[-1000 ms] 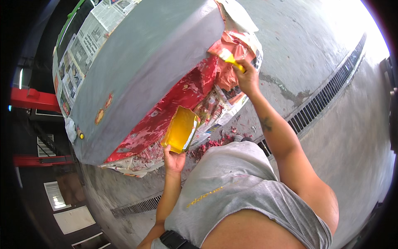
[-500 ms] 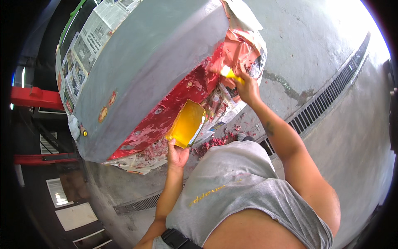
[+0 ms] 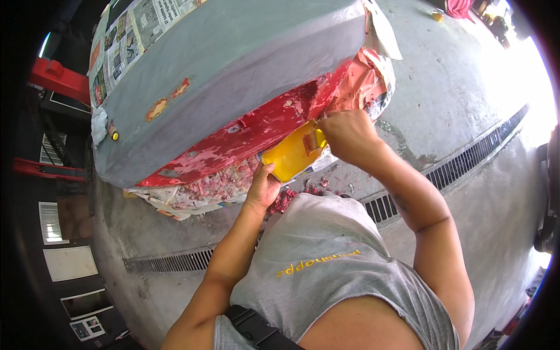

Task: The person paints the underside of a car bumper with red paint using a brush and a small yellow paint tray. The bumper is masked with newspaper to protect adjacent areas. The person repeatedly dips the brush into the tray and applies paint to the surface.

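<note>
My left hand (image 3: 263, 188) grips the lower end of a yellow open container (image 3: 289, 157). My right hand (image 3: 353, 135) is closed on a yellow-handled paintbrush (image 3: 316, 140), whose bristles are inside that container. Just beyond is a grey vehicle body panel (image 3: 233, 58) with a scraped, blotchy red lower section (image 3: 216, 146) and a small exposed patch (image 3: 157, 108) at left. Crumpled pink paper (image 3: 364, 76) covers the right end; newspaper (image 3: 143, 20) masks the upper left, and stained paper (image 3: 210, 178) hangs along the bottom.
Grey concrete floor (image 3: 455, 76) carries a long grated drain (image 3: 466, 163) and red flakes (image 3: 283, 201) below the panel. A red metal beam (image 3: 58, 79) and framed boards (image 3: 70, 262) are at left. A small yellow bucket (image 3: 437, 14) sits at upper right, dark objects (image 3: 543, 186) at the right edge.
My right hand has brought the brush down from the pink paper into the container. The container and left hand have moved slightly; the view has shifted, showing more floor at top right.
</note>
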Demonstrator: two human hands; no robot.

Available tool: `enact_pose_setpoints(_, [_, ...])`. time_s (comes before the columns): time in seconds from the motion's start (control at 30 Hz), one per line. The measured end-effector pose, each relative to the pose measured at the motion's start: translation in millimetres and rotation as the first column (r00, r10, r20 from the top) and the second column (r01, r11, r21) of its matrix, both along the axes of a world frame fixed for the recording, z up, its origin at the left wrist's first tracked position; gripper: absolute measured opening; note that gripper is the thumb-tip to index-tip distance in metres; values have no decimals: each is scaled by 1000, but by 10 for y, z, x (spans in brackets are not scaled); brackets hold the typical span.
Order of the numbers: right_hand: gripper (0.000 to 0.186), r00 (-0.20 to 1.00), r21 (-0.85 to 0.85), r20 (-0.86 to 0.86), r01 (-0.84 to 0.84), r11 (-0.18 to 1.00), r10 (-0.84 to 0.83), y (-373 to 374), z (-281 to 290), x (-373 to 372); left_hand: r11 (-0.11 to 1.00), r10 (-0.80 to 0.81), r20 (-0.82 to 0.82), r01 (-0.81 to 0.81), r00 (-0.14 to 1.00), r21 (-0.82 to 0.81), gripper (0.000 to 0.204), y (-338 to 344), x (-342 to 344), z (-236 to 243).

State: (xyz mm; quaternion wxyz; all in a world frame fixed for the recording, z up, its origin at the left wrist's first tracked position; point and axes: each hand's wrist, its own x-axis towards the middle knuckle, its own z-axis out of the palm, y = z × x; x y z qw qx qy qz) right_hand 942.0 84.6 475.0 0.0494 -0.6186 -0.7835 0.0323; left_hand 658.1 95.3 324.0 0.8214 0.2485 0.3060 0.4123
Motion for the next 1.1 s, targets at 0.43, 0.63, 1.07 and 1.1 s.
enact_pose_setpoints(0.43, [24, 555, -254, -734, 312, 916, -392, -534, -960, 273, 996, 36, 56, -31, 998, -78, 66, -10, 110, 20])
enact_pose_setpoints(0.63, [24, 140, -193, -945, 487, 852, -294, -567, -1339, 162, 998, 30, 58, -26, 998, -65, 65, 124, 175, 55])
enact_pose_setpoints(1.07, [32, 206, -167, -848, 771, 615, -489, 262, -1754, 485, 991, 111, -28, -112, 993, -72, 64, 77, -124, 69])
enact_pose_setpoints(1.1, [32, 195, -203, -836, 759, 619, -513, 203, -1753, 462, 989, 119, -32, -121, 992, -89, 63, 60, -163, 75])
